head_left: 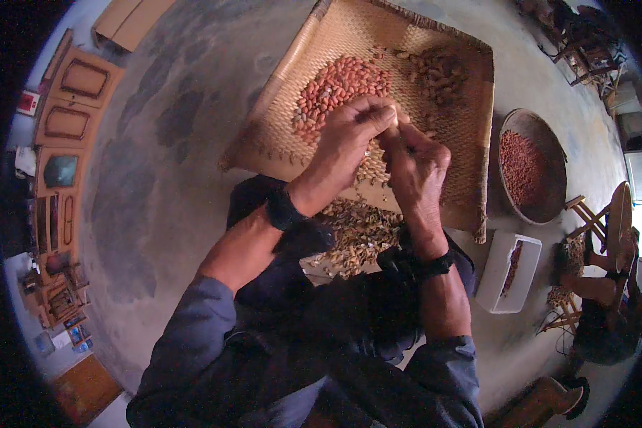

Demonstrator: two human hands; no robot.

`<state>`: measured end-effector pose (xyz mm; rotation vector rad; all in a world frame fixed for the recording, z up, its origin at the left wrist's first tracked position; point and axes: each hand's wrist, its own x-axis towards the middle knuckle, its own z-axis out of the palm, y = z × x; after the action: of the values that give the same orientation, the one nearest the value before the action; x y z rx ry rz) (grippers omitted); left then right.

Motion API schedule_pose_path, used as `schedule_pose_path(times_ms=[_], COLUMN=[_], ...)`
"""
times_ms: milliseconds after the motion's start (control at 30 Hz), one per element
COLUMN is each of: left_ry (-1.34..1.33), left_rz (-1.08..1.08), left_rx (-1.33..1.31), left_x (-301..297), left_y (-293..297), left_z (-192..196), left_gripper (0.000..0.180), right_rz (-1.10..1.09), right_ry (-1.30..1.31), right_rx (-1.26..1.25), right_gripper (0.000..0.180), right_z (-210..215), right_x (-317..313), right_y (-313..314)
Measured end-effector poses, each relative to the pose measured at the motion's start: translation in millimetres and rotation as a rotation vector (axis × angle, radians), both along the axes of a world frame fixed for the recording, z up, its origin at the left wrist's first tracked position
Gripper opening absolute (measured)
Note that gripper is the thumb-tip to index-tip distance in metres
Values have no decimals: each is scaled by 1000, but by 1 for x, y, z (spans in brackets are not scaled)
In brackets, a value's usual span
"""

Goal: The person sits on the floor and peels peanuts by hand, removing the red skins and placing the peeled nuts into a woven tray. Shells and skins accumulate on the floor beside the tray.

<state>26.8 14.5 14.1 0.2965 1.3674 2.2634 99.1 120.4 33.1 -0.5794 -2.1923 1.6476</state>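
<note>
Peanuts [340,84] partly behind left hand [344,137]; fingers' [379,120] contents unclear.

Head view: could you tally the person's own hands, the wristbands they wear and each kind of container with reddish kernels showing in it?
Hands (left hand, right hand): 2
Dark wristbands: 2
Woven tray with reddish kernels: 1
Round basket, also with kernels: 1
White box, also with kernels: 1
Total: 7

Wooden cabinet [68,123] far left; grey floor [171,214]; person [606,335] in dark clothes far right.
</note>
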Motion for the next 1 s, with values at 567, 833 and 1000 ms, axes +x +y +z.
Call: schedule_pose_path(times_ms=[567, 833, 1000], left_ry=[-2, 66, 17], left_rz=[57, 56, 70], left_rx=[-123, -198, -99], left_x=[0, 3, 5], left_y=[-10, -11, -11], left_z=[-3, 0, 5], left_gripper=[15, 14, 13], right_rz=[105, 140, 121], right_ry=[-61, 40, 205], right_rx=[-2, 195, 331], right_gripper=[27, 25, 19], right_z=[8, 3, -2], right_x=[3, 5, 2], right_y=[11, 14, 12])
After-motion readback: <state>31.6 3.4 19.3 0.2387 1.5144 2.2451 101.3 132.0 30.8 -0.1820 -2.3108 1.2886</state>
